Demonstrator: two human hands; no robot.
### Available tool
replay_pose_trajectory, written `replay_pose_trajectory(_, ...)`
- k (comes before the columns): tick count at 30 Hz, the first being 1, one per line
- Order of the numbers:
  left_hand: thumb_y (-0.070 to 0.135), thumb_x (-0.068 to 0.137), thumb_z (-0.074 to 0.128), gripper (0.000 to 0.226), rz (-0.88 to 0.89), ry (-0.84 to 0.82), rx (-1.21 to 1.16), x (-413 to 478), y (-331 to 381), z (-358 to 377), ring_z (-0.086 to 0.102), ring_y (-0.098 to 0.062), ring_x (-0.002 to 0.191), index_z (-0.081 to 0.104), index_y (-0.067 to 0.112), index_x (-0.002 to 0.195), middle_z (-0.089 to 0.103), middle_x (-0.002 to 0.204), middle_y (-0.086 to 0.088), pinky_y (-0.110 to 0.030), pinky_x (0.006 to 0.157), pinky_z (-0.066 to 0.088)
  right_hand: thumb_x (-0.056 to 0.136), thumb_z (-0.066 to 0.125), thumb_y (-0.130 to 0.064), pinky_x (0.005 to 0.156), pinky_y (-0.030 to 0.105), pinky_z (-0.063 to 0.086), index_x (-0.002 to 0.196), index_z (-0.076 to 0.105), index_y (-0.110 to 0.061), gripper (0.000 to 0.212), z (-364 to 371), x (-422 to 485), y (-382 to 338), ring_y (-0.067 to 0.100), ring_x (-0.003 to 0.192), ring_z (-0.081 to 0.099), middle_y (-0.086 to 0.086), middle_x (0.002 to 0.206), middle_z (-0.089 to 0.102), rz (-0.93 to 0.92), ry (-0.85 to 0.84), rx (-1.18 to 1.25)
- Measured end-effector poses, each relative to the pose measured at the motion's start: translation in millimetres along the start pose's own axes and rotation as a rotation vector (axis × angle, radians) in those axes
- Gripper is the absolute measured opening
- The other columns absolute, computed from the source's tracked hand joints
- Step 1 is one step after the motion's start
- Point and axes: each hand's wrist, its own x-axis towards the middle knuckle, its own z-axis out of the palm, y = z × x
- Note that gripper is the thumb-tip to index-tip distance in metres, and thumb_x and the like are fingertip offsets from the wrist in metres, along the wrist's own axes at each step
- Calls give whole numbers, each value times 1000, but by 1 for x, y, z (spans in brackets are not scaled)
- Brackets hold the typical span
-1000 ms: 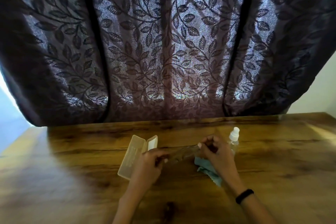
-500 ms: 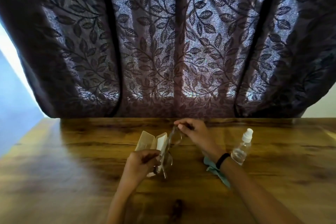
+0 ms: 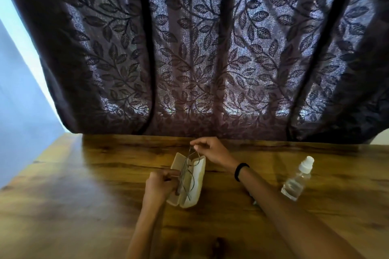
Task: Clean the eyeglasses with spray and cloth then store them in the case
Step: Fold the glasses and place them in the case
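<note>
A thin-framed pair of eyeglasses (image 3: 187, 171) lies lengthwise over the open beige case (image 3: 196, 185) on the wooden table. My left hand (image 3: 161, 185) pinches the near end of the glasses at the case's left edge. My right hand (image 3: 211, 150) pinches the far end just above the case's far tip. A clear spray bottle (image 3: 297, 180) with a white cap stands to the right of my right forearm. The cloth is almost wholly hidden under that forearm; only a small teal corner (image 3: 254, 202) shows.
The wooden table (image 3: 94, 195) runs wide to the left and right of the case. A dark leaf-patterned curtain (image 3: 200, 59) hangs along its far edge. A pale wall (image 3: 19, 101) shows at the left.
Both hands carried the glasses from above the cloth to the case and lowered them onto it. My right forearm now covers the cloth. The camera view shifted.
</note>
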Motion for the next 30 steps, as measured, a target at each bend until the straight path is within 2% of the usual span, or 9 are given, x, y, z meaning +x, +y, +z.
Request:
replay_pose_trajectory(4, 4, 83, 59, 19, -11, 34, 64, 1, 2, 6, 56, 1, 68, 66, 15, 96, 61, 91, 2, -10, 50, 47, 93, 49, -7, 86, 24, 42, 114, 60, -4, 25, 2, 1, 10, 23, 112, 56, 15, 122, 61, 10, 7, -19)
replay_pose_trajectory(10, 4, 82, 60, 21, -60, 34, 124, 1, 9, 13, 62, -14, 87, 66, 16, 98, 66, 110, -6, -28, 77, 56, 92, 49, -4, 94, 32, 43, 115, 59, -1, 25, 2, -2, 25, 28, 117, 52, 18, 124, 59, 23, 16, 2)
replay_pose_trajectory(12, 4, 81, 60, 22, -56, 27, 149, 1, 8, 16, 61, -11, 82, 66, 17, 98, 66, 110, -5, -23, 72, 56, 91, 50, -3, 96, 35, 44, 113, 60, -1, 24, 2, -4, 30, 28, 115, 54, 19, 122, 60, 18, 42, 7)
replay_pose_trajectory(15, 6, 82, 60, 23, -33, 24, 197, 0, 8, 20, 56, -5, 74, 67, 18, 99, 67, 110, -4, -10, 55, 46, 89, 54, -3, 94, 34, 45, 111, 62, -3, 23, -1, -7, 35, 26, 112, 56, 17, 120, 62, 19, 62, 15)
replay_pose_trajectory(20, 6, 84, 57, 24, 18, -5, 249, -3, 12, 27, 55, -4, 75, 65, 18, 103, 67, 111, -4, -6, 45, 44, 88, 57, -6, 92, 35, 48, 108, 64, -8, 22, -2, -12, 43, 23, 108, 58, 14, 115, 64, 45, 103, 34)
replay_pose_trajectory(23, 9, 87, 54, 23, 57, -18, 274, -8, 12, 30, 58, -7, 76, 63, 17, 107, 65, 114, -6, -6, 46, 45, 87, 58, -6, 83, 20, 48, 105, 65, -8, 20, -4, -16, 47, 20, 103, 60, 13, 112, 66, 42, 125, 35)
replay_pose_trajectory(26, 13, 90, 51, 22, 95, -6, 276, -13, 11, 32, 64, -13, 87, 61, 16, 110, 65, 115, -8, -10, 52, 48, 86, 59, -6, 66, 3, 44, 104, 66, -7, 19, -6, -20, 49, 4, 86, 58, 12, 108, 68, 51, 131, 29)
replay_pose_trajectory(28, 15, 90, 51, 22, 103, 21, 288, -15, 12, 33, 63, -12, 88, 61, 16, 110, 65, 114, -7, -10, 54, 46, 86, 60, -8, 66, 4, 43, 104, 66, -9, 19, -9, -23, 50, 2, 85, 57, 10, 107, 68, 56, 127, 7)
replay_pose_trajectory(30, 16, 90, 52, 22, 120, 49, 294, -15, 12, 33, 60, -9, 81, 62, 16, 109, 67, 110, -5, -8, 52, 43, 86, 61, -9, 75, 12, 44, 104, 67, -8, 19, -11, -26, 52, 11, 94, 59, 11, 108, 68, 65, 120, 12)
